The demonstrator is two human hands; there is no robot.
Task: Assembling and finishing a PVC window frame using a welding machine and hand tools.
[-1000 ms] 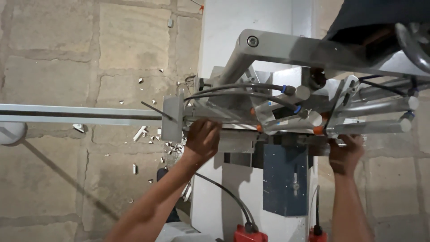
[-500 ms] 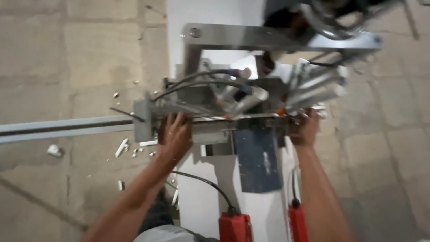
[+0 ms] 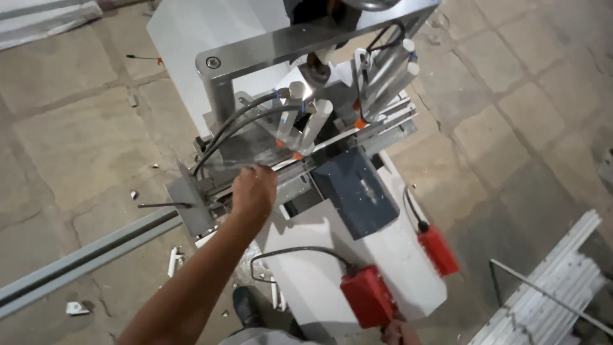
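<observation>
While the left hand (image 3: 253,190) rests on the long aluminium profile (image 3: 83,259) where it enters the machine bed (image 3: 300,167), the risk is plain: the fingers sit close under the clamp cylinders (image 3: 305,121), and a clamp or cutter coming down could pinch them. If the profile is not seated flat against the fence it could also shift or kick, since its long left end runs out unsupported over the floor (image 3: 76,134). The black hoses (image 3: 236,124) loop just above the hand and could snag.

Left hand: curled, knuckles up, fingers bent over the profile's edge at the near-left of the bed, pressing or gripping it; exact closure of the fingertips is hidden. Right hand (image 3: 401,332): only a sliver shows at the bottom edge, touching the near corner of the red box (image 3: 365,295) on the white stand (image 3: 389,255); cannot tell if it grips or just presses. A second red box (image 3: 438,249) sits to the right, and a stack of white profiles (image 3: 555,287) lies at near right.
</observation>
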